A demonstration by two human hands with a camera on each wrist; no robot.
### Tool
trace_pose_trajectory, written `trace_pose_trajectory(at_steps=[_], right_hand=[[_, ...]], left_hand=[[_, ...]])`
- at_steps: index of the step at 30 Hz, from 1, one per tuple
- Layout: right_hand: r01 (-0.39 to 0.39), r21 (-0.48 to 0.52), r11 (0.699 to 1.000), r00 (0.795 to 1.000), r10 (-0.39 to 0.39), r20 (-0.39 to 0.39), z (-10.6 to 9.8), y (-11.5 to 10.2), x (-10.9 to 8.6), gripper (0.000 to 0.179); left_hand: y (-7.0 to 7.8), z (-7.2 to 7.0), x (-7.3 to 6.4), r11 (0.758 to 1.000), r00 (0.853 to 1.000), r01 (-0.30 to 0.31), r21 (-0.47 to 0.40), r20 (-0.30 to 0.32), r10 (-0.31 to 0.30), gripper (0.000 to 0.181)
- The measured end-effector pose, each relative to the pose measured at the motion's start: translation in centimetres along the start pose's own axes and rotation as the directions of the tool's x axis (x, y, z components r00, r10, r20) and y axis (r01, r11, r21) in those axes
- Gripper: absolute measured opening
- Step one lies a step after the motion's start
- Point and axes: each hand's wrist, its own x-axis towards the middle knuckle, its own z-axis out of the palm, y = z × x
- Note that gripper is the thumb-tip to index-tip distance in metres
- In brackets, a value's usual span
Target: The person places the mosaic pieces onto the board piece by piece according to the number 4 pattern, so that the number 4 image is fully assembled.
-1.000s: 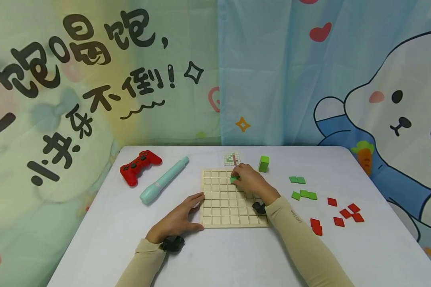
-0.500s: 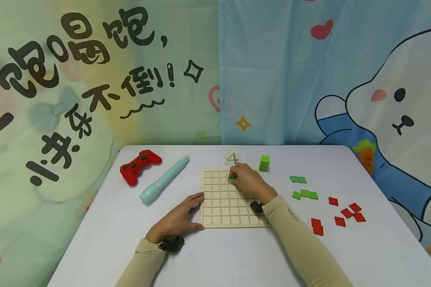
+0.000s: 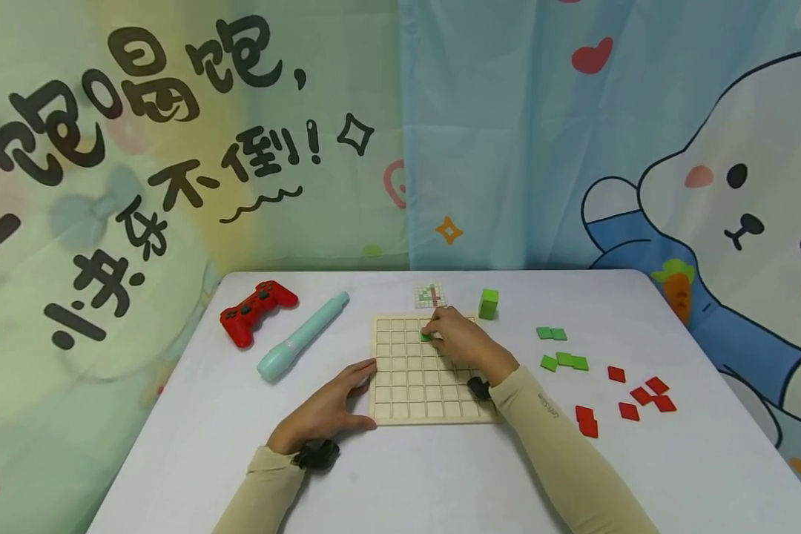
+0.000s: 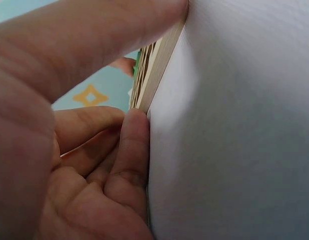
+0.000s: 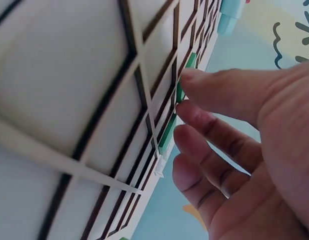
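Observation:
A square wooden grid board [image 3: 407, 386] lies at the middle of the white table. My left hand [image 3: 334, 404] rests against the board's left side, fingers extended along the edge and thumb at the near corner. In the left wrist view its fingertips touch the board's side [image 4: 162, 60]. My right hand [image 3: 463, 337] reaches over the board's far part and pinches a green square tile [image 3: 426, 337] between thumb and index finger. From the right wrist, that tile [image 5: 189, 70] sits at a grid cell, with another green tile [image 5: 167, 134] in a cell beside it.
Behind the board lie a small pattern card [image 3: 429, 296] and a green block [image 3: 488, 305]. Several green tiles [image 3: 564, 359] and several red tiles [image 3: 641, 396] are scattered right. A red game controller [image 3: 256, 311] and a teal flashlight-shaped object [image 3: 303, 337] lie at the back left.
My right hand has shifted slightly left over the board with the green tile at its fingertips. The left hand stays on the board's edge. The head view has shifted a little.

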Motion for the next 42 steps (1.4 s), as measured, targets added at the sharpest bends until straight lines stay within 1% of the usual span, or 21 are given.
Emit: trace_pose_trajectory(at_steps=[3,6,9,13,15,16,18,20,22,25,27,28,29,31,34,37,40,42], right_hand=[[0.027,-0.017,1.000,1.000,-0.026,0.006,0.0,0.0,-0.3,0.035],[0.029,-0.024,0.999,1.000,-0.028,0.012,-0.2,0.0,-0.7,0.040],[0.018,0.009,1.000,1.000,-0.018,0.001,-0.6,0.2,-1.4,0.046],[-0.002,0.110,0.994,0.998,0.008,-0.062,-1.6,1.0,-3.1,0.049],[-0.012,0.156,0.988,0.994,0.030,-0.109,-2.4,1.8,-4.3,0.048],[-0.018,0.180,0.984,0.990,0.043,-0.137,-2.9,2.2,-5.0,0.046],[-0.042,0.224,0.974,0.977,0.087,-0.195,-3.8,3.1,-6.3,0.043],[-0.070,0.257,0.964,0.957,0.137,-0.254,-4.8,4.2,-7.8,0.040],[-0.107,0.299,0.948,0.932,0.200,-0.302,-5.8,5.5,-9.1,0.038],[-0.166,0.345,0.924,0.890,0.291,-0.350,-7.0,7.5,-11.1,0.037],[-0.201,0.366,0.909,0.865,0.340,-0.369,-7.7,8.7,-12.3,0.038],[-0.215,0.368,0.905,0.857,0.355,-0.374,-7.8,9.2,-12.8,0.038],[-0.230,0.365,0.902,0.850,0.369,-0.376,-7.9,9.7,-13.2,0.039],[-0.255,0.353,0.900,0.845,0.385,-0.371,-8.0,10.6,-14.0,0.039],[-0.286,0.343,0.895,0.849,0.402,-0.343,-7.7,11.6,-15.0,0.040],[-0.323,0.341,0.883,0.853,0.428,-0.299,-7.2,12.4,-15.8,0.040],[-0.375,0.349,0.859,0.852,0.468,-0.235,-6.8,13.0,-16.4,0.040],[-0.408,0.348,0.844,0.849,0.491,-0.196,-6.6,13.3,-16.8,0.039]], left_hand=[[-0.1,0.2,0.0,1.000,1.000,0.001,-0.001,-0.002,-0.001,0.100],[-0.3,0.3,0.0,1.000,1.000,0.003,-0.009,-0.004,-0.003,0.100],[-0.5,0.2,0.0,0.998,1.000,0.016,-0.053,-0.004,-0.016,0.098],[-0.5,-0.3,0.2,0.991,0.999,0.050,-0.123,-0.005,-0.051,0.094],[-0.5,-0.7,0.5,0.991,0.998,0.058,-0.120,-0.009,-0.060,0.093],[-0.4,-0.9,0.7,0.993,0.998,0.064,-0.104,-0.012,-0.065,0.094],[-0.4,-1.5,1.4,0.996,0.998,0.062,-0.066,-0.019,-0.063,0.093],[-0.5,-2.2,2.3,0.998,0.998,0.051,-0.037,-0.026,-0.052,0.091],[-0.6,-2.8,3.3,0.998,0.998,0.056,-0.034,-0.027,-0.057,0.090],[-1.0,-3.6,4.8,0.998,0.998,0.062,-0.029,-0.029,-0.063,0.089],[-1.3,-4.1,5.7,0.997,0.997,0.076,-0.021,-0.030,-0.077,0.089],[-1.5,-4.3,6.1,0.997,0.996,0.082,-0.007,-0.033,-0.083,0.089],[-1.7,-4.4,6.4,0.996,0.996,0.086,0.003,-0.035,-0.086,0.089],[-1.9,-4.7,6.9,0.995,0.994,0.099,0.018,-0.037,-0.098,0.090],[-2.2,-4.8,7.5,0.994,0.994,0.104,0.019,-0.026,-0.103,0.091],[-2.5,-4.8,7.9,0.997,0.997,0.071,0.028,-0.003,-0.071,0.090],[-2.7,-4.8,8.1,0.998,0.999,0.041,0.047,0.009,-0.042,0.091],[-2.8,-4.7,8.2,0.998,0.999,0.038,0.051,0.012,-0.039,0.091]])
